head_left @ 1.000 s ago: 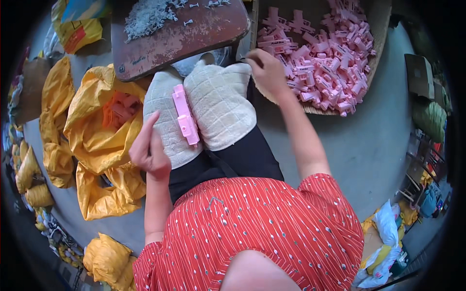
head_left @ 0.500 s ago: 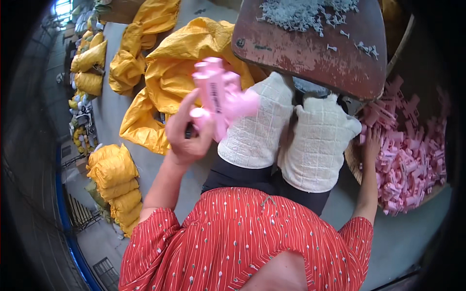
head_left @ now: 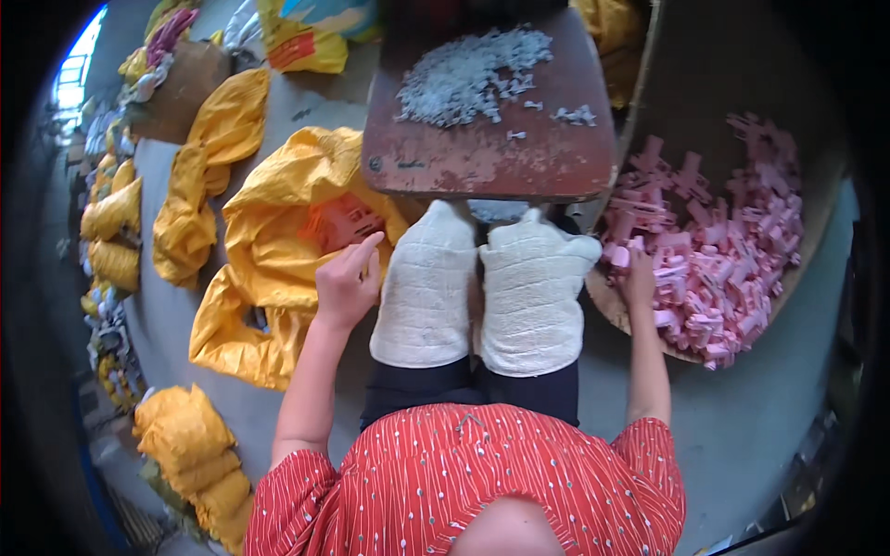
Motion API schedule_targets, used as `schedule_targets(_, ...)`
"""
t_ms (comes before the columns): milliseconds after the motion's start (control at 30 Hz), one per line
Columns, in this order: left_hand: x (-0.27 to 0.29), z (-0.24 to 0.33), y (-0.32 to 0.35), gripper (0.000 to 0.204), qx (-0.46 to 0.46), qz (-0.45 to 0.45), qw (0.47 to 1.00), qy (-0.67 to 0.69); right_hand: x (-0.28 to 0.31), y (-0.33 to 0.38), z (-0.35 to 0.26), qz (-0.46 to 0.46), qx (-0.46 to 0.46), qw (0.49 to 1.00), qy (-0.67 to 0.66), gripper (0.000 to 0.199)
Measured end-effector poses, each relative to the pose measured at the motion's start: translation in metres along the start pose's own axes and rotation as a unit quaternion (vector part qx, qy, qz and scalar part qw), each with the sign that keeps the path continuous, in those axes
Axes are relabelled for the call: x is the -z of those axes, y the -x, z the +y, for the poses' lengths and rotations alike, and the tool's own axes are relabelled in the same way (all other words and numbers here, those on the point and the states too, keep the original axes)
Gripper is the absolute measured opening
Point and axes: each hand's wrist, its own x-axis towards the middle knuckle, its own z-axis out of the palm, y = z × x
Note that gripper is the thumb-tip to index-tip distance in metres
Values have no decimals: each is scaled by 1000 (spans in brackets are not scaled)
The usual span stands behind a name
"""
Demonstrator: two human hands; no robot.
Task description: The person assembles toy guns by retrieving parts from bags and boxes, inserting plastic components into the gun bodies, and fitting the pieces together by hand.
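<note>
At the lower left, a yellow bundle (head_left: pixel 190 449) lies on the grey floor (head_left: pixel 148 315). Above it and a little more right, a long folded yellow sack (head_left: pixel 185 218) is lying, and next to it there is a wide, crumpled yellow bag (head_left: pixel 260 218), in whose opening some orange-red pieces (head_left: pixel 338 222) are visible. The left hand (head_left: pixel 348 287) is raised at the right side of this bag. Its index finger is stretched out and apart from the others, which are bent, and I see nothing held in them. In the middle, two white quilted covers (head_left: pixel 426 287) lie over the person's legs. Beyond the knees stands a worn red-brown counter (head_left: pixel 487 171), which carries a heap of small whitish plastic parts (head_left: pixel 473 74). To the right, the right hand (head_left: pixel 638 278) reaches to the left edge of the pile of pink plastic pieces (head_left: pixel 718 278), which rest inside a large brown container (head_left: pixel 732 74). Its fingers touch the pieces, but whether they pinch one, I cannot tell.
</note>
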Motion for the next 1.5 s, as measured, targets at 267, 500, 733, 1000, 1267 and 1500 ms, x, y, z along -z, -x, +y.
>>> schedule_targets(267, -20, 126, -21, 57, 22, -95, 939, 329, 123, -6, -187, 257, -38, 860, -439, 34)
schedule_targets(500, 7, 101, -23, 66, 132, 20, 701, 701, 184, -26, -313, -10, 222, 759, -612, 70)
schedule_targets(733, 18, 41, 24, 59, 66, 67, 954, 286, 145, -131, -266, 107, 117, 911, -381, 23)
schedule_targets(1000, -28, 88, 45, 64, 46, -43, 996, 66, 92, -182, -288, 96, 110, 972, -187, 34)
schedule_targets(1267, -37, 90, 52, 64, 10, -30, 996, 83, 91, -191, -286, 126, 135, 973, -140, 23)
schedule_targets(1500, -32, 92, 50, 59, 16, -25, 997, 75, 100, -188, -288, 73, 160, 976, -126, 18)
